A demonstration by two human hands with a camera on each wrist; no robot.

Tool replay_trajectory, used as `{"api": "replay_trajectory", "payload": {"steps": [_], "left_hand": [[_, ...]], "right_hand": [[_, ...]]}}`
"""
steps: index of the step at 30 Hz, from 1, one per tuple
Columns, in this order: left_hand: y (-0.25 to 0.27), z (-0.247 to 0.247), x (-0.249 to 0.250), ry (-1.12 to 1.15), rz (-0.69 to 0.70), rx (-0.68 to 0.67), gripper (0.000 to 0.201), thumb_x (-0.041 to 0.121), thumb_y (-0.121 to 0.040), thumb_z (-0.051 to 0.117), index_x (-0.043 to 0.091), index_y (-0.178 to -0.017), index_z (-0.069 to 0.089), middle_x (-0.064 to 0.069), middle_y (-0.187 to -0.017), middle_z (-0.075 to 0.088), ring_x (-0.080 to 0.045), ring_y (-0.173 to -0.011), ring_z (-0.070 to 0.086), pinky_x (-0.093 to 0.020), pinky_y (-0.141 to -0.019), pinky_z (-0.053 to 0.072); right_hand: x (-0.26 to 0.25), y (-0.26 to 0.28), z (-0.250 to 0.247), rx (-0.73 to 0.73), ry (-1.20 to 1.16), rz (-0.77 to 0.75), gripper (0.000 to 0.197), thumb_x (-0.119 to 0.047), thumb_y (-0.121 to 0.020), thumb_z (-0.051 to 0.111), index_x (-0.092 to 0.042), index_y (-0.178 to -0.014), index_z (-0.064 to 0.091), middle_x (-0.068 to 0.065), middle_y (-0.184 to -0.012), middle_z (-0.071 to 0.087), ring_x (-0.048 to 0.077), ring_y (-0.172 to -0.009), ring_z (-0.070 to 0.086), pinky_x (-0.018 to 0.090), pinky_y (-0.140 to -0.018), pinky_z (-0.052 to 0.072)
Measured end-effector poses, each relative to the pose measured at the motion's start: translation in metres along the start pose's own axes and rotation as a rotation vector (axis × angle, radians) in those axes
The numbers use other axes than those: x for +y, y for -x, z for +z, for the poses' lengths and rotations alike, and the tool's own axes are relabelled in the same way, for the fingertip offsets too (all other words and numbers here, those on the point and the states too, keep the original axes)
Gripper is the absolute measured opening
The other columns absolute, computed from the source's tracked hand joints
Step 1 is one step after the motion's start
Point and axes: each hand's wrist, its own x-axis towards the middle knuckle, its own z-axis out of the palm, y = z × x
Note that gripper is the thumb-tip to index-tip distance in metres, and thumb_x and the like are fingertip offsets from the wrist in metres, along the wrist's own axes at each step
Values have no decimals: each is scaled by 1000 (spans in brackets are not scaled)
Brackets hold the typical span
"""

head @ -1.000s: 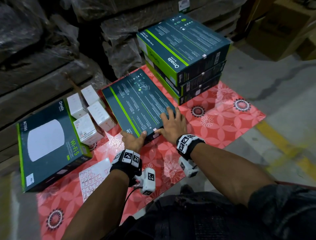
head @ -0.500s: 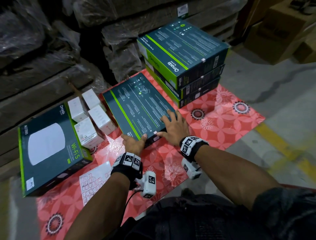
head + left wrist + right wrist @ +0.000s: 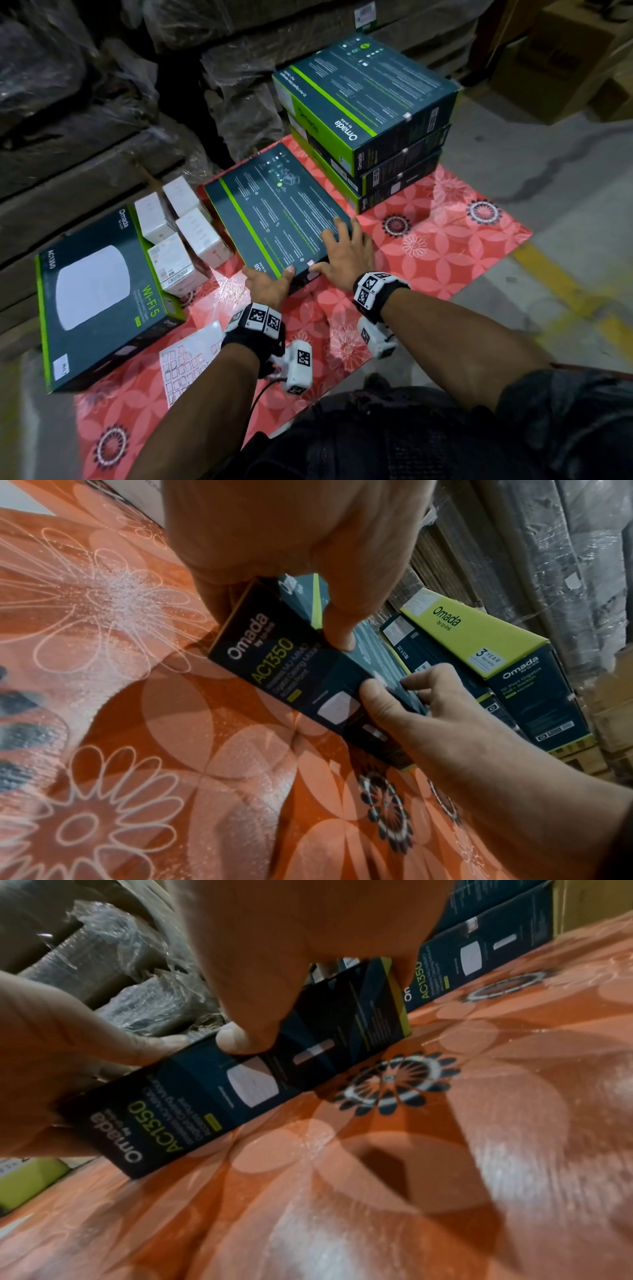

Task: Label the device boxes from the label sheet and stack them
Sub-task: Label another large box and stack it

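Concrete floor [image 3: 548, 192] carries a red floral mat [image 3: 445, 246]; left hand [image 3: 265, 286] grips the device box [image 3: 274, 212], right hand [image 3: 346, 250] lies flat atop.

Held box [image 3: 274, 669], front edge: "Omada by tp-link", "AC1350"; finer lines blurred. Left box [image 3: 99, 294], top face: "Omada", "AC1350", "Wi-Fi 5". Top box of stack [image 3: 370, 99]: "Omada" on lid and side; green end [image 3: 479, 639] reads "Omada by tp-link", "3 YEAR Warranty"; dark side reads "10-Port Gigabit PoE+ Switch".

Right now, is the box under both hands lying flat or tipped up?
Tipped: the box has its near edge lifted by the left hand, its far end low.
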Motion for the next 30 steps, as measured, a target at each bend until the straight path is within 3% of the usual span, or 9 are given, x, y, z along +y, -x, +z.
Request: {"api": "replay_trajectory", "payload": {"steps": [7, 12, 18, 23, 30], "left_hand": [[1, 0, -1, 2, 19, -2, 91, 32, -86, 71, 0, -147, 12, -25, -149, 26, -39, -137, 31, -40, -109, 30], [0, -1, -2, -4, 12, -5, 92, 32, -86, 71, 0, -147, 11, -25, -151, 24, -39, -138, 29, -41, -110, 29], [1, 0, -3, -2, 23, -12, 94, 33, -86, 71, 0, -148, 10, -26, -151, 23, -40, -139, 28, -42, -112, 28], [1, -1, -2, -6, 27, -26, 95, 35, -86, 70, 0, -149, 8, -25, -152, 22, -39, -140, 27, -42, -113, 28], [1, -2, -4, 0, 36, -25, 96, 34, -87, 70, -1, -150, 6, -26, -153, 21, -39, -141, 25, -42, -115, 26]], "right_hand": [[10, 2, 0, -20, -21, -56, 77, -72, -78, 62, -26, -136, 40, 5, -161, 18, 37, -149, 8, 56, -115, 25], [1, 0, 1, 15, -4, -11, 67, -65, -83, 61, -25, -133, 40, 5, -160, 19, 38, -149, 9, 55, -115, 25], [10, 2, 2, -1, -29, -60, 70, -67, -83, 60, -26, -136, 41, 5, -162, 17, 37, -149, 7, 55, -116, 24], [5, 0, 2, 23, -50, -29, 57, -58, -86, 62, -26, -130, 43, 5, -160, 19, 37, -149, 8, 55, -116, 24], [16, -3, -3, -25, -173, -64, 59, -60, -84, 65, -26, -129, 47, 5, -158, 25, 35, -148, 11, 56, -117, 23]]}}
